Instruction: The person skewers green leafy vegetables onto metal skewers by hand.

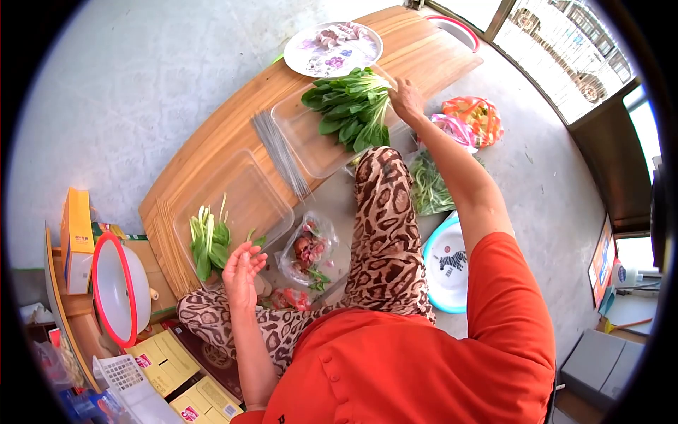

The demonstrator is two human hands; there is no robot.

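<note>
My right hand (pixel 406 99) reaches to the white stem ends of a pile of leafy greens (pixel 349 106), its fingers closed at the stems. The pile lies in a clear plastic tray (pixel 300 145) on the wooden board. Lower left, my left hand (pixel 244 267) is raised, palm up, with fingers curled near a small green leaf (pixel 256 239); what its fingertips hold, if anything, is too small to tell. Beside it, a second clear tray (pixel 247 177) holds a few greens (pixel 210 240). Between the trays lies a bundle of thin metal skewers (pixel 282 157).
A floral plate (pixel 296 62) with pieces of food stands at the board's far end. Bags (pixel 473 120), more greens (pixel 429 185) and a blue-rimmed basin (pixel 431 283) are on the right. A plastic bag (pixel 308 249) lies between the legs. Left are a red-rimmed bowl (pixel 116 290) and boxes (pixel 164 360).
</note>
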